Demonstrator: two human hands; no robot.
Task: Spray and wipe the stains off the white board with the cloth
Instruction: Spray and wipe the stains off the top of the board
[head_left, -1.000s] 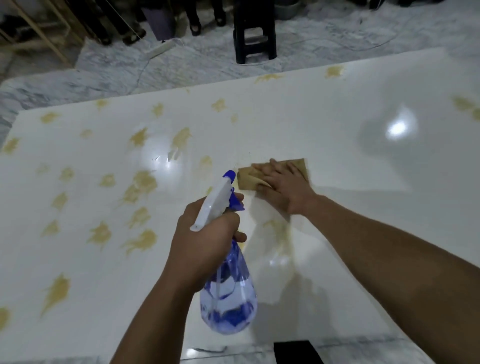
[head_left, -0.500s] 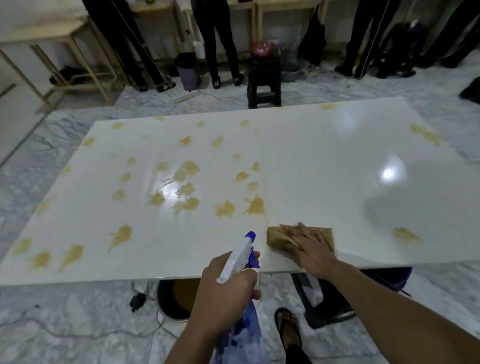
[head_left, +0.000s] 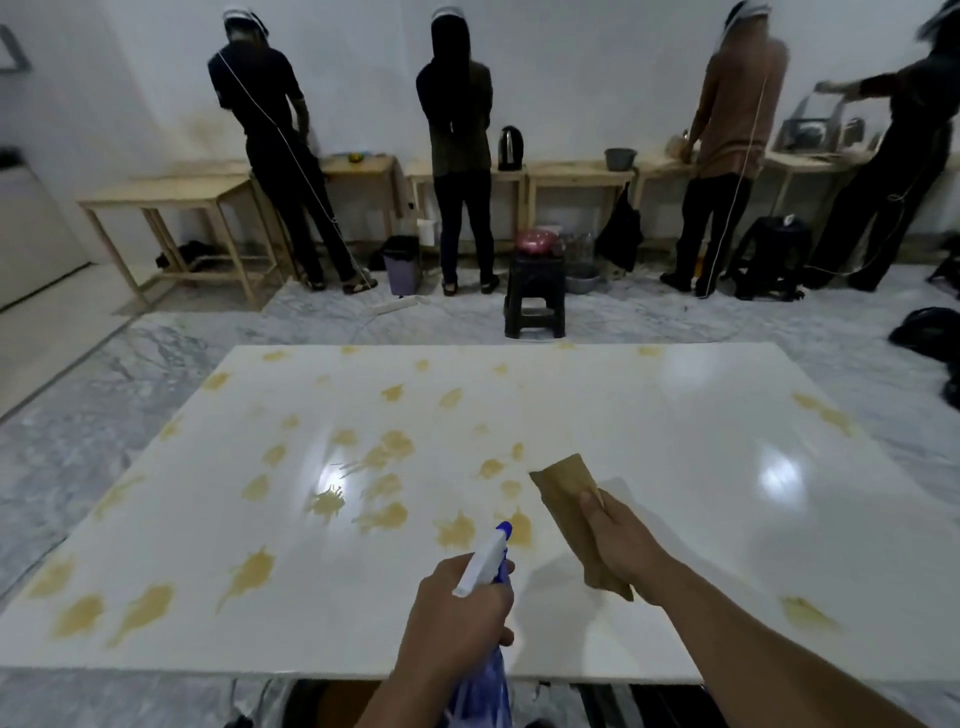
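The left hand (head_left: 457, 613) was seen curled round the neck of a clear plastic spray bottle with a white and blue trigger head (head_left: 480, 566), held over the near edge of the board with the blue nozzle pointed away from the person. The bottle's body, with blue liquid or tint showing, hung below the hand past the board's near edge. The right hand (head_left: 621, 545) was closed on a folded tan cloth (head_left: 566, 480), the thumb laid across its upper face; the cloth was raised off the surface, one end jutting toward the far side, the other hanging below the wrist. Whether the far end touched the board could not be told.

Under both hands a large glossy white rectangular board (head_left: 649, 431) was laid flat. Its left and middle parts were covered with many yellowish-brown smeared stains (head_left: 387, 449), while only a few were found on the right: a streak near the far right edge (head_left: 823, 410) and a blot near the near right corner (head_left: 805, 613). Ceiling lights were reflected on the surface.

Beyond the board a grey marbled floor (head_left: 78, 441) was spread, with a black plastic stool (head_left: 535, 296) just past the far edge. Along the far wall light wooden tables (head_left: 171, 195) were ranged, and four people were stood at them with their backs turned. A black electric kettle (head_left: 510, 148) was set on one table.
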